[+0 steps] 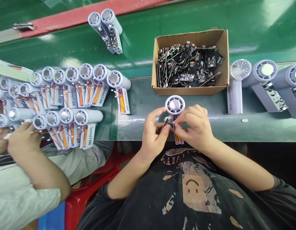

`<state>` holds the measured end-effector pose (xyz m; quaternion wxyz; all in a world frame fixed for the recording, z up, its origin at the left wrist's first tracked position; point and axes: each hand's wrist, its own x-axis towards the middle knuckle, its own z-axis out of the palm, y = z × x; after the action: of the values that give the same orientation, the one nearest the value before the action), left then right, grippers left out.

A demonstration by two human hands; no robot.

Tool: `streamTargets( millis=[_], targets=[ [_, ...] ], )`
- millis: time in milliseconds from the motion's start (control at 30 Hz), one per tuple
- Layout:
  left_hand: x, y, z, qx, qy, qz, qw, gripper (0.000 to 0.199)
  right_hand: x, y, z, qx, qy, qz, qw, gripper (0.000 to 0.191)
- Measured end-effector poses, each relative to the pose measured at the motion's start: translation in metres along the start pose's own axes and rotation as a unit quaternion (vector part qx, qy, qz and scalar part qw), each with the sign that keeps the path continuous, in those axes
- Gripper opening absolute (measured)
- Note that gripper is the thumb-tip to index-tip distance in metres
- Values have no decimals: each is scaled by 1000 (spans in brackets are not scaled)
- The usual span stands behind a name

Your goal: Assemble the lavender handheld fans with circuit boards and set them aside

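Here's the green bench (140, 108) running right across, rows of handheld fans (85, 71) off to the left, and a cardboard box (191, 91) full of circuit boards (198, 68) beyond the hands. Down at the near edge, left hand (154, 134) has a small circuit board (165, 123) gripped between thumb and fingers, while right hand (194, 126) closes its fingertips in at the open-handled fan (175, 104), which sits between both hands! Whether those fingertips pinch the thin wires (170, 118), I can't tell.
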<state>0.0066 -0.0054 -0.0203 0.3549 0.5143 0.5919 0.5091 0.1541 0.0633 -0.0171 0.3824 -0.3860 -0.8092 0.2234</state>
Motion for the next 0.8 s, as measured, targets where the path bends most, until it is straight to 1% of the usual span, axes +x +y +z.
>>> streamTargets(
  millis=[33, 67, 167, 267, 433, 533, 600, 667, 800],
  targets=[
    [-1, 1, 1, -29, 0, -18, 999, 30, 1, 0, 0, -24, 3, -3, 1000, 18],
    [-2, 2, 1, -44, -3, -31, 999, 29, 3, 0, 0, -49, 4, -8, 999, 21],
    [-2, 7, 0, -33, -21, -51, 998, 20, 5, -1, 0, -97, -10, -27, 995, 26],
    [-2, 9, -2, -15, -26, -51, 998, 21, 5, -1, 0, -107, -10, -46, 993, 25],
    [-1, 9, -3, 35, -27, -18, 999, 24, 5, -1, 0, -120, -26, -58, 991, 25],
    [-1, 11, -2, 98, -27, 29, 994, 27, 6, -2, 1, -110, -27, -47, 992, 27],
    [0, 13, -2, 150, -30, 64, 986, 33, 8, -3, 1, -107, -26, -39, 993, 27],
    [0, 15, -2, 182, -34, 85, 979, 40, 9, -3, 1, -115, -28, -34, 992, 26],
    [-3, 14, -1, 158, -41, 75, 984, 44, 11, -2, 1, -111, -23, -41, 993, 26]
  ],
)
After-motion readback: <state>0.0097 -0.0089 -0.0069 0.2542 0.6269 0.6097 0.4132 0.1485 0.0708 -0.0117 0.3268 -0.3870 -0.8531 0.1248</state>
